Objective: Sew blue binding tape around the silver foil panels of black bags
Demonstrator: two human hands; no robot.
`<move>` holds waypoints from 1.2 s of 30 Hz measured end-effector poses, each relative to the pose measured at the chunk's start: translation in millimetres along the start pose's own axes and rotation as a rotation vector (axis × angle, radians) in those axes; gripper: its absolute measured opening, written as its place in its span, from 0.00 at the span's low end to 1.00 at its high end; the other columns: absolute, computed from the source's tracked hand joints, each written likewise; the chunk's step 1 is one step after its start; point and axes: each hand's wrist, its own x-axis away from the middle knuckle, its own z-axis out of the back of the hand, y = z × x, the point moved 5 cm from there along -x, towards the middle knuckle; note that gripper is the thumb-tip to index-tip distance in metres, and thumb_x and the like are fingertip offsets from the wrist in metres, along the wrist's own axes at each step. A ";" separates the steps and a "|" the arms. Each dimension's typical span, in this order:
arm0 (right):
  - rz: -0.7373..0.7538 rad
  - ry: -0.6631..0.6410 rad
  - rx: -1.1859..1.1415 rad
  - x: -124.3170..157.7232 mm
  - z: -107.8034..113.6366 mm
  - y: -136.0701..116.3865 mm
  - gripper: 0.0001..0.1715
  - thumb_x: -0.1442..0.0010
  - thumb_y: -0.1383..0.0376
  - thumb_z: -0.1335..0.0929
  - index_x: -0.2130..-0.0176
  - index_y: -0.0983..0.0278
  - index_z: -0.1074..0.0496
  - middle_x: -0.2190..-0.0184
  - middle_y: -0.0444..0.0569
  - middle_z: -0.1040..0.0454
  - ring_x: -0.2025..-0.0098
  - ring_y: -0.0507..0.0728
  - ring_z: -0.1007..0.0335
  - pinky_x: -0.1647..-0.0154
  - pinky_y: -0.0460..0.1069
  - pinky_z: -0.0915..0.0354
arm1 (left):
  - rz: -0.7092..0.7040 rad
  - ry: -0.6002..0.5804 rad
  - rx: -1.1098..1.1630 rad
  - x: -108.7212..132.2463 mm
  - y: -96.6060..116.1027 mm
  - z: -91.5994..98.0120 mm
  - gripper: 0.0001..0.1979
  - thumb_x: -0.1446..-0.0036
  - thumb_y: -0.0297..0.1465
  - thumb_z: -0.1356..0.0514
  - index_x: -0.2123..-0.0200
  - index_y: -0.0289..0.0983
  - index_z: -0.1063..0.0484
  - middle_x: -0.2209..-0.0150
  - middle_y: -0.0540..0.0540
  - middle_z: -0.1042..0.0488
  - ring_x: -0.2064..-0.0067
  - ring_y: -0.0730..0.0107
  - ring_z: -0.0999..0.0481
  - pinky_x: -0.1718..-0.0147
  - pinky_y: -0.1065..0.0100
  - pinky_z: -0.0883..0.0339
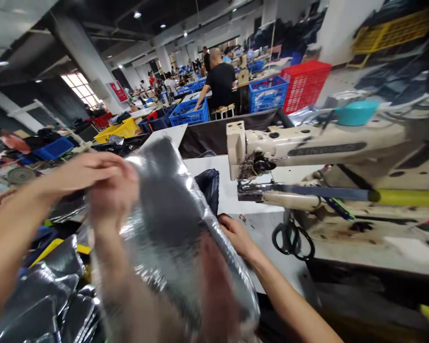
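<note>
A large silver foil-faced panel (171, 214) with a bound, rounded edge stands tilted in front of me. It mirrors my arm and part of the surroundings. My left hand (93, 169) is closed at its upper left edge, slightly blurred by motion. My right hand (236, 233) grips the right edge, its fingertips partly hidden behind the panel. Dark fabric (210, 188) shows just beyond that edge. To the right is a cream industrial sewing machine (307, 143) with a narrow arm, and black-handled scissors (293, 240) hang below it.
More silver foil pieces (35, 300) lie piled at lower left. The white table (264, 228) extends under the machine head. A teal bowl (357, 113) sits on the machine. Beyond are blue crates (268, 94), a red crate (305, 85) and a co-worker (219, 78) in dark clothing.
</note>
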 end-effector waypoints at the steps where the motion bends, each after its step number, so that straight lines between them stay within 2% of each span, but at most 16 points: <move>1: 0.020 0.010 -0.001 2.4 3.3 -1.2 0.17 0.37 0.55 0.34 0.72 0.61 0.33 0.72 0.46 0.29 0.67 0.56 0.33 0.66 0.49 0.36 | -0.037 -0.120 -0.018 -14.9 4.0 -17.6 0.16 0.30 0.36 0.42 0.52 0.30 0.22 0.55 0.46 0.21 0.57 0.70 0.20 0.51 0.66 0.25; 2: 0.030 0.010 -0.011 4.9 5.9 -2.1 0.15 0.37 0.56 0.34 0.71 0.62 0.32 0.70 0.47 0.27 0.64 0.57 0.32 0.63 0.49 0.35 | -0.078 -0.219 -0.071 -28.2 9.6 -37.7 0.13 0.32 0.31 0.42 0.51 0.31 0.21 0.56 0.46 0.20 0.57 0.69 0.20 0.52 0.66 0.25; 3: 0.034 0.005 -0.024 7.5 8.2 -2.9 0.13 0.37 0.58 0.35 0.70 0.63 0.30 0.68 0.48 0.26 0.63 0.58 0.31 0.61 0.50 0.34 | -0.123 -0.271 -0.151 -39.5 17.7 -58.4 0.14 0.35 0.26 0.43 0.49 0.32 0.21 0.55 0.44 0.19 0.56 0.66 0.20 0.52 0.65 0.26; 4: 0.033 0.000 -0.032 10.1 10.1 -3.6 0.12 0.37 0.60 0.35 0.69 0.63 0.29 0.67 0.48 0.24 0.61 0.58 0.30 0.59 0.50 0.34 | -0.174 -0.265 -0.240 -48.6 29.3 -78.2 0.18 0.37 0.24 0.43 0.46 0.33 0.23 0.52 0.42 0.19 0.53 0.61 0.21 0.51 0.62 0.27; 6: 0.024 0.003 -0.031 14.5 13.4 -4.4 0.11 0.37 0.62 0.35 0.67 0.64 0.27 0.66 0.48 0.23 0.61 0.58 0.29 0.58 0.50 0.34 | -0.320 -0.129 -0.335 -56.1 65.8 -112.5 0.23 0.38 0.24 0.44 0.40 0.35 0.27 0.46 0.37 0.22 0.49 0.54 0.22 0.50 0.57 0.28; 8: 0.009 0.011 -0.026 17.7 15.6 -3.5 0.09 0.38 0.65 0.35 0.67 0.64 0.26 0.66 0.47 0.22 0.62 0.57 0.29 0.59 0.49 0.34 | -0.545 -0.075 -0.248 -46.8 114.9 -143.5 0.23 0.36 0.28 0.43 0.38 0.37 0.30 0.44 0.36 0.24 0.48 0.53 0.23 0.50 0.56 0.29; 10: -0.003 0.014 -0.027 20.4 17.0 -0.4 0.08 0.40 0.66 0.35 0.68 0.64 0.26 0.67 0.46 0.23 0.64 0.57 0.30 0.61 0.49 0.35 | -0.784 -0.165 -0.100 -27.6 162.1 -169.4 0.19 0.35 0.31 0.43 0.42 0.39 0.29 0.48 0.39 0.23 0.50 0.55 0.23 0.51 0.56 0.29; 12: -0.011 0.012 -0.032 23.7 18.9 4.0 0.07 0.40 0.67 0.35 0.68 0.64 0.28 0.68 0.46 0.24 0.65 0.56 0.32 0.63 0.48 0.37 | -0.926 -0.253 -0.025 -11.3 193.4 -186.4 0.11 0.33 0.32 0.45 0.51 0.38 0.25 0.57 0.40 0.21 0.55 0.57 0.24 0.54 0.56 0.29; 13: -0.013 0.012 -0.029 25.5 20.3 6.3 0.07 0.40 0.67 0.35 0.68 0.64 0.28 0.68 0.46 0.24 0.65 0.55 0.33 0.64 0.48 0.38 | -0.963 -0.282 -0.008 -6.4 201.8 -192.3 0.10 0.31 0.32 0.46 0.58 0.38 0.25 0.61 0.41 0.22 0.58 0.58 0.24 0.54 0.55 0.30; 15: -0.014 0.019 -0.002 29.5 24.4 10.3 0.09 0.37 0.65 0.36 0.68 0.64 0.29 0.69 0.46 0.26 0.66 0.55 0.34 0.64 0.47 0.39 | -0.996 -0.330 0.021 -2.4 206.7 -200.4 0.14 0.30 0.30 0.48 0.67 0.38 0.27 0.66 0.43 0.24 0.62 0.61 0.27 0.55 0.56 0.31; 16: -0.011 0.023 0.015 31.3 26.6 11.8 0.11 0.35 0.63 0.36 0.68 0.63 0.29 0.70 0.45 0.27 0.66 0.55 0.35 0.64 0.47 0.40 | -1.001 -0.355 0.042 -2.4 205.2 -203.1 0.15 0.30 0.30 0.48 0.68 0.38 0.27 0.67 0.44 0.25 0.63 0.62 0.27 0.54 0.56 0.32; 21: -0.003 0.032 -0.036 35.3 32.5 19.1 0.16 0.31 0.57 0.35 0.69 0.63 0.30 0.70 0.45 0.30 0.66 0.54 0.36 0.63 0.48 0.40 | -1.024 -0.427 0.071 -4.8 195.7 -208.1 0.11 0.32 0.27 0.47 0.65 0.38 0.27 0.63 0.42 0.23 0.58 0.60 0.26 0.46 0.53 0.34; 26: -0.009 0.016 -0.208 35.4 29.5 28.6 0.19 0.30 0.53 0.33 0.68 0.63 0.31 0.69 0.44 0.32 0.65 0.54 0.38 0.62 0.48 0.40 | -1.070 -0.440 0.067 -6.2 200.8 -210.0 0.06 0.33 0.28 0.44 0.62 0.40 0.27 0.51 0.41 0.22 0.47 0.54 0.25 0.39 0.49 0.39; 30: -0.045 0.028 -0.302 36.1 28.2 38.0 0.23 0.32 0.48 0.31 0.69 0.63 0.32 0.70 0.44 0.33 0.66 0.54 0.40 0.62 0.49 0.40 | -1.073 -0.440 0.101 -12.2 199.5 -221.9 0.07 0.33 0.27 0.42 0.62 0.40 0.24 0.43 0.44 0.23 0.40 0.55 0.27 0.35 0.48 0.42; 33: -0.066 0.044 -0.355 37.0 28.4 44.1 0.26 0.34 0.46 0.30 0.70 0.63 0.32 0.70 0.44 0.34 0.66 0.54 0.41 0.62 0.49 0.41 | -1.091 -0.500 0.122 -15.2 199.1 -236.1 0.09 0.33 0.26 0.43 0.61 0.41 0.23 0.46 0.47 0.20 0.34 0.53 0.30 0.31 0.45 0.51; 36: -0.091 0.062 -0.416 38.3 28.2 48.6 0.27 0.36 0.45 0.28 0.72 0.63 0.32 0.71 0.44 0.34 0.66 0.54 0.41 0.63 0.49 0.41 | -1.073 -0.573 0.111 -19.7 201.9 -247.0 0.10 0.35 0.24 0.43 0.64 0.41 0.23 0.55 0.48 0.18 0.36 0.55 0.28 0.30 0.44 0.55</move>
